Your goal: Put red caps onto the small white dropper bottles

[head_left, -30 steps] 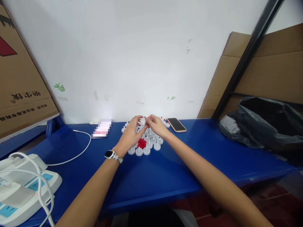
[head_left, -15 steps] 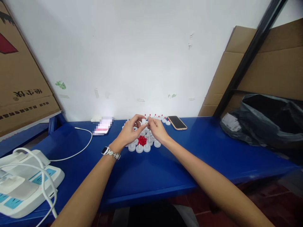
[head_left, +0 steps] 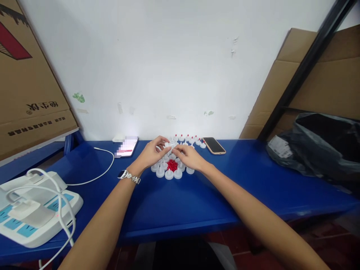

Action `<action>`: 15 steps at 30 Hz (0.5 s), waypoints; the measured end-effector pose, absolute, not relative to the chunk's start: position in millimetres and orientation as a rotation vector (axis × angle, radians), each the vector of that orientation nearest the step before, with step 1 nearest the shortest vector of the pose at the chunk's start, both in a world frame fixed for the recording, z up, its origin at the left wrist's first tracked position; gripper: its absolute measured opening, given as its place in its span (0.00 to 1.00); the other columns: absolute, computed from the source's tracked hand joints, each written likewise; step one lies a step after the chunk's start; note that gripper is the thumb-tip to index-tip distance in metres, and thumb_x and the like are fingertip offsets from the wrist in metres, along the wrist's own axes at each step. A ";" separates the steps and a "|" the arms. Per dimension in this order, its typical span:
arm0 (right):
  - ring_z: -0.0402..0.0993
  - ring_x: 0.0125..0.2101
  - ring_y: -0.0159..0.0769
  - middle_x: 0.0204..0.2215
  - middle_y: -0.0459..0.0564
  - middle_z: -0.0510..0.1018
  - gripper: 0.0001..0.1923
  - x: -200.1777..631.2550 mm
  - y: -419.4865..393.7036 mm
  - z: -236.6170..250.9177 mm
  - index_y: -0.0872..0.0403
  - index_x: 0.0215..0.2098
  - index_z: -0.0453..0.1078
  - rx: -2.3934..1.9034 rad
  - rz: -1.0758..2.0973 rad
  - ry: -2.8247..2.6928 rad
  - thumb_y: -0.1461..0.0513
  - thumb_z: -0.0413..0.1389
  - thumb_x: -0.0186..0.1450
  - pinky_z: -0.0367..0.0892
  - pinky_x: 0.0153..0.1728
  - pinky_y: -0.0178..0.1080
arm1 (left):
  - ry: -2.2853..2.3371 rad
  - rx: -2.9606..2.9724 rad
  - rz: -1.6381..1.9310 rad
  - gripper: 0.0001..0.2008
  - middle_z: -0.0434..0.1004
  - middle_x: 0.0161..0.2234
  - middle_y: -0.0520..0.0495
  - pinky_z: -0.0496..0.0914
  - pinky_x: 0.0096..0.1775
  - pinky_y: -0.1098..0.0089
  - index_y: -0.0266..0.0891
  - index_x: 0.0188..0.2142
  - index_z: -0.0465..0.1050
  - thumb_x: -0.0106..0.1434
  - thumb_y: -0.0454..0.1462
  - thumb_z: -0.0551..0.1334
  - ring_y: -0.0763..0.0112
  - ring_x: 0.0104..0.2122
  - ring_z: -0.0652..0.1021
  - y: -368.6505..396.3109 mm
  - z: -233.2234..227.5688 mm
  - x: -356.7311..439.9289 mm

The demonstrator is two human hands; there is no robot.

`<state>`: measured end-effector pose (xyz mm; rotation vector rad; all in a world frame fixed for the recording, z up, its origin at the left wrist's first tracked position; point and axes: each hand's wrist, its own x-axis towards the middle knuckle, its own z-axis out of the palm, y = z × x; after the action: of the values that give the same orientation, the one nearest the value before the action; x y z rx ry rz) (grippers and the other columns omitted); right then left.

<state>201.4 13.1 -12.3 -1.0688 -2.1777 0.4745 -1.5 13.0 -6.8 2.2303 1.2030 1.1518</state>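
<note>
On the blue surface both hands meet over a cluster of small white caps. The left hand pinches one white cap between thumb and forefinger, held just above the pile. The right hand has its fingertips drawn together right at that cap; whether they hold a small red piece there is too small to tell. Below the hands lies a heap of red tips, ringed by plain white caps that bear no red. Along the far edge of the cluster stands a row of finished caps with red tips, upright and close beside one another. Judging from this, a part of the work is done: about a row stands fitted, while a good many plain caps and most of the red heap are left. A phone lies to the right of the cluster, and another phone with a white cable to the left.
</note>
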 end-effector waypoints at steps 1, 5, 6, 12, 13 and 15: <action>0.68 0.27 0.31 0.26 0.44 0.75 0.17 201.5 13.0 -11.1 0.54 0.34 0.72 -1.082 0.503 -2.131 0.54 0.48 0.70 0.59 0.32 0.34 | 1.205 2.241 1.142 0.17 0.77 0.38 0.45 0.71 0.39 0.65 0.40 0.46 0.70 0.63 0.48 0.61 0.66 0.36 0.77 11.9 -6.6 0.1; 0.69 0.26 0.31 0.25 0.44 0.76 0.16 204.1 18.9 -10.2 0.54 0.39 0.72 -1.009 0.678 -1.956 0.50 0.52 0.67 0.62 0.30 0.33 | 1.188 2.259 1.128 0.16 0.78 0.39 0.46 0.71 0.38 0.65 0.41 0.46 0.70 0.63 0.48 0.62 0.67 0.35 0.77 7.4 -5.1 8.0; 0.71 0.27 0.32 0.26 0.45 0.77 0.17 204.5 21.4 -10.9 0.54 0.40 0.72 -0.961 0.741 -1.919 0.50 0.54 0.66 0.63 0.31 0.34 | 1.177 2.258 1.132 0.16 0.79 0.40 0.46 0.71 0.38 0.65 0.41 0.46 0.70 0.63 0.47 0.62 0.67 0.35 0.77 6.2 -4.8 10.7; 0.75 0.28 0.34 0.26 0.48 0.78 0.15 213.5 41.4 -4.5 0.55 0.33 0.69 -0.840 0.853 -1.706 0.52 0.59 0.60 0.67 0.32 0.35 | 1.242 2.200 1.178 0.19 0.79 0.44 0.45 0.71 0.38 0.64 0.42 0.50 0.66 0.64 0.49 0.61 0.65 0.37 0.78 5.4 1.2 24.4; 0.75 0.28 0.34 0.26 0.48 0.79 0.14 217.0 47.3 -1.0 0.56 0.33 0.70 -0.878 0.792 -1.700 0.53 0.59 0.61 0.67 0.32 0.35 | 1.265 2.202 1.193 0.18 0.79 0.46 0.44 0.71 0.38 0.64 0.42 0.49 0.66 0.64 0.48 0.60 0.65 0.38 0.78 7.6 2.5 25.7; 0.75 0.29 0.34 0.27 0.49 0.80 0.11 224.0 62.9 5.7 0.56 0.34 0.72 -1.013 0.609 -1.722 0.56 0.58 0.62 0.67 0.33 0.34 | 1.324 2.234 1.203 0.16 0.78 0.46 0.44 0.71 0.38 0.64 0.42 0.47 0.68 0.65 0.48 0.58 0.64 0.39 0.78 13.4 4.1 28.0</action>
<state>224.0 62.9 5.7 -1.0128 -1.7219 0.6086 28.0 13.4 4.1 2.2345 1.3242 1.2026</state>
